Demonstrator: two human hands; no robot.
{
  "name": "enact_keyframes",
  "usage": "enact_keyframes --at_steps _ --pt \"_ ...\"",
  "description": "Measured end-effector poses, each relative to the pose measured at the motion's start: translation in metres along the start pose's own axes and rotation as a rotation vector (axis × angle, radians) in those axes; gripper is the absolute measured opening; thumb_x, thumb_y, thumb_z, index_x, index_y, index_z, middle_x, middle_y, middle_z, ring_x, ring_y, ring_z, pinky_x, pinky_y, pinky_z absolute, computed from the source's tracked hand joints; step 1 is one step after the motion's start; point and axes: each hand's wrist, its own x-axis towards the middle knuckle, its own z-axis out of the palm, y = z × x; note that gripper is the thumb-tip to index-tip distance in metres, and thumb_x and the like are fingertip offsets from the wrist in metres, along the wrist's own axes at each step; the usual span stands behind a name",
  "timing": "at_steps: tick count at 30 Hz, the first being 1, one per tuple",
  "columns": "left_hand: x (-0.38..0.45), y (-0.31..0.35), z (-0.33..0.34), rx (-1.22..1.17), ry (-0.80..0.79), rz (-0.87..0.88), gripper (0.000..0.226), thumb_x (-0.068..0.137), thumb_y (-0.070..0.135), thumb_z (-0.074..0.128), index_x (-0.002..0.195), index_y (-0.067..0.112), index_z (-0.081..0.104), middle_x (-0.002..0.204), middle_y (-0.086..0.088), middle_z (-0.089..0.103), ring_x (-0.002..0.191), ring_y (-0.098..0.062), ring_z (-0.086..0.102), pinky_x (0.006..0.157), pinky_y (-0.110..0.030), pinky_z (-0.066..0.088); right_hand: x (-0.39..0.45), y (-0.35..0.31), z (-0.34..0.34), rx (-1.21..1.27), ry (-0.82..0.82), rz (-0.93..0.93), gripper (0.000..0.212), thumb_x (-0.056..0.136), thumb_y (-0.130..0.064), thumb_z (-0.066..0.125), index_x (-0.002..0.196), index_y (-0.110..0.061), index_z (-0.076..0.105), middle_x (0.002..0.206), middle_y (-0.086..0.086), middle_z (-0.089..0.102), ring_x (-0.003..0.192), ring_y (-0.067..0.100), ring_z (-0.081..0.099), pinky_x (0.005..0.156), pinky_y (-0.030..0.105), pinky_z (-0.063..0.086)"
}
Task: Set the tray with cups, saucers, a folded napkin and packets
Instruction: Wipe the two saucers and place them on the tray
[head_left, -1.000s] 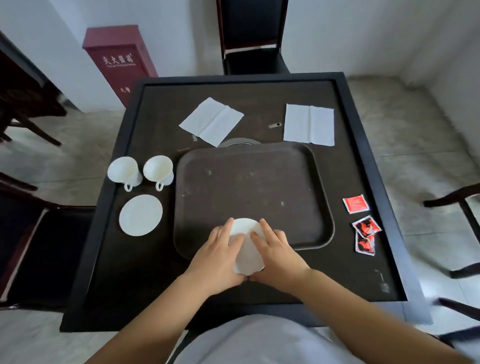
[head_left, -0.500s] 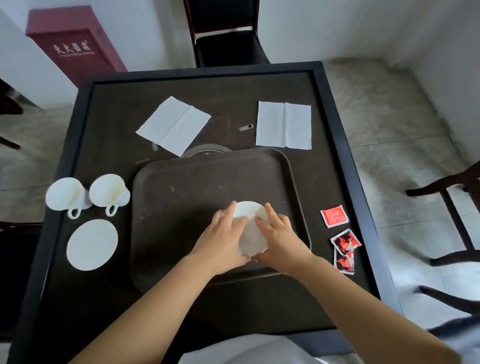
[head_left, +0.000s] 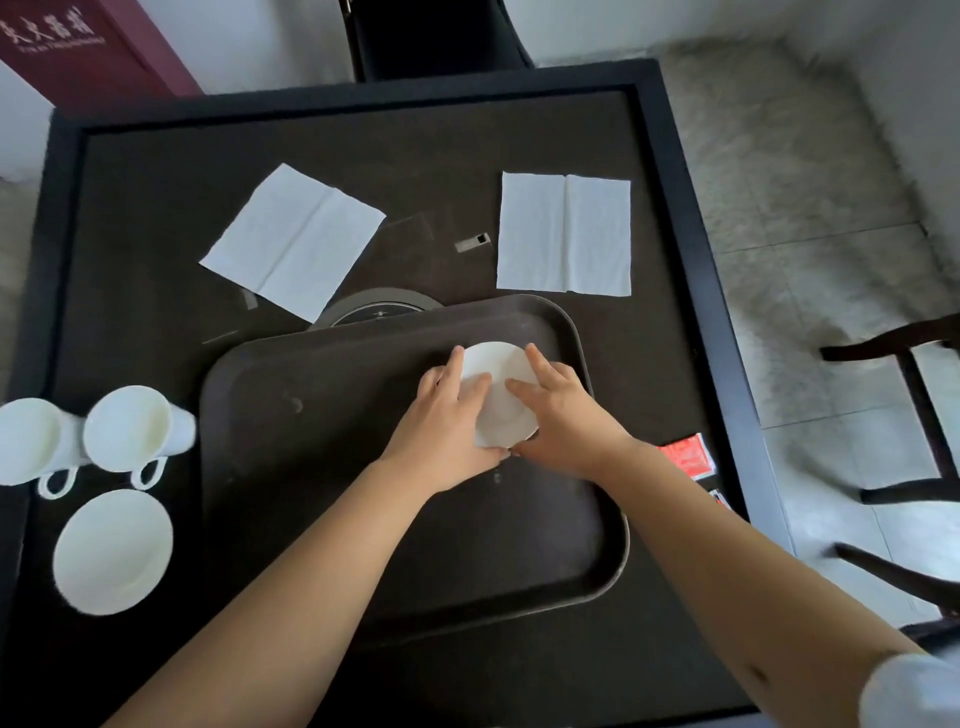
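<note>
both hands, left hand (head_left: 447, 415) and right hand (head_left: 561, 410), clasp the saucer (head_left: 496, 400), now moved from the tray (head_left: 311, 467) near edge toward its far right corner, beginning placement.

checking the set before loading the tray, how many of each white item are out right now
white ceramic cups: 2, and, on the dark table left of the brown tray
white round saucers: 2, one on the table, one on the tray under both hands
white paper napkins: 2, and, lying unfolded
total: 6
</note>
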Motion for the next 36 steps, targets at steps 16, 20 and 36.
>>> enact_keyframes --at_steps 16,20,36 --pt "0.013 -0.016 0.006 0.043 -0.029 0.1 0.086 0.083 0.047 0.072 0.148 0.021 0.023 0.162 -0.013 -0.008 0.146 -0.038 0.004 0.116 -0.051 0.022 0.008 0.005 0.014 0.037 -0.006 0.034 0.077 0.083 -0.03 0.078 0.146 -0.01 0.04 0.163 0.021 -0.002 0.15 0.033 0.009 0.114 0.044 0.029" --pt "0.011 -0.01 0.003 0.079 -0.041 0.048 0.087 0.084 0.049 0.071 0.149 0.022 0.02 0.162 -0.012 -0.011 0.148 -0.041 -0.002 0.116 -0.053 0.021 0.005 0.0 0.015 0.025 -0.029 0.06 0.078 0.089 -0.035 0.071 0.152 -0.013 0.03 0.163 0.018 -0.01 0.151 0.031 -0.004 0.119 0.046 0.024" --pt "-0.123 0.011 -0.023 0.17 -0.053 -0.095 0.091 0.087 0.066 0.05 0.155 0.027 0.003 0.163 -0.01 -0.018 0.149 -0.034 -0.014 0.118 -0.051 0.006 -0.094 -0.073 0.009 -0.241 -0.22 0.081 0.083 0.09 -0.054 0.058 0.154 -0.026 0.015 0.165 0.003 -0.009 0.151 0.026 -0.005 0.117 0.048 0.02"
